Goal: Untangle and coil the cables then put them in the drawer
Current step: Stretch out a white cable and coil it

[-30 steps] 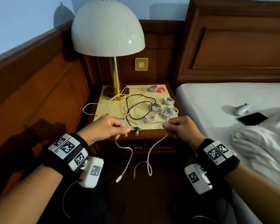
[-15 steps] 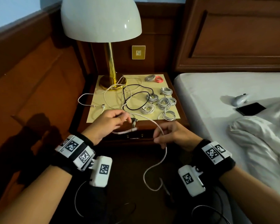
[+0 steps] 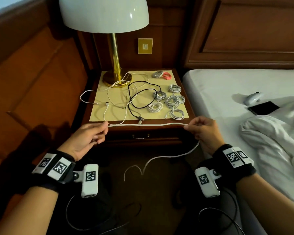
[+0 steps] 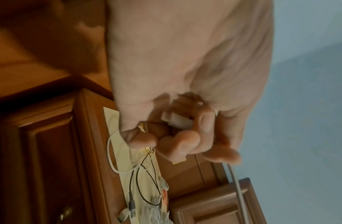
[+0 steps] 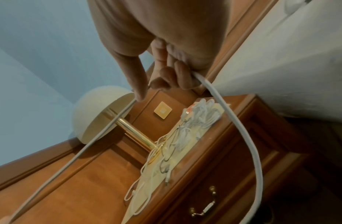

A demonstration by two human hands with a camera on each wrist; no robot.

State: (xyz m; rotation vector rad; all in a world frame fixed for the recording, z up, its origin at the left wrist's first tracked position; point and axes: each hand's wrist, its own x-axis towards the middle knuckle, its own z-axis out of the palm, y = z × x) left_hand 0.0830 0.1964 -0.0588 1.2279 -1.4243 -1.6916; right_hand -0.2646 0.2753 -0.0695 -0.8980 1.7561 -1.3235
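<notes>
**White cable held level between both hands, ready for the first coil**

A white cable [image 3: 146,125] is stretched side to side just in front of the nightstand [image 3: 191,106], its long axis level and running along the front edge above the closed drawer [image 3: 141,135]. One end is pinched in the curled fingers [image 4: 205,121] of the left hand [image 3: 87,138], where a white plug [image 4: 175,119] is seen tucked against the palm. The line is gripped further along by the closed fingers [image 5: 182,75] of the right hand [image 3: 205,131]; from there the slack drops in a loose curve toward the floor. The free tail is therefore judged to lie nearer the right hand, so winding would likely be fed from that side toward the left.

The cable is thin, round, smooth and limp, with a matte sheath. On the yellow mat [image 3: 98,114], loose white leads [image 3: 109,89] and a black cable [image 3: 134,99] are seen still crossed together, well apart from the hands. Beside them, small white coiled bundles [image 3: 173,100] and one red coil [image 3: 167,76] lie already wound. A brass lamp [image 3: 116,77] stands at the back.
</notes>
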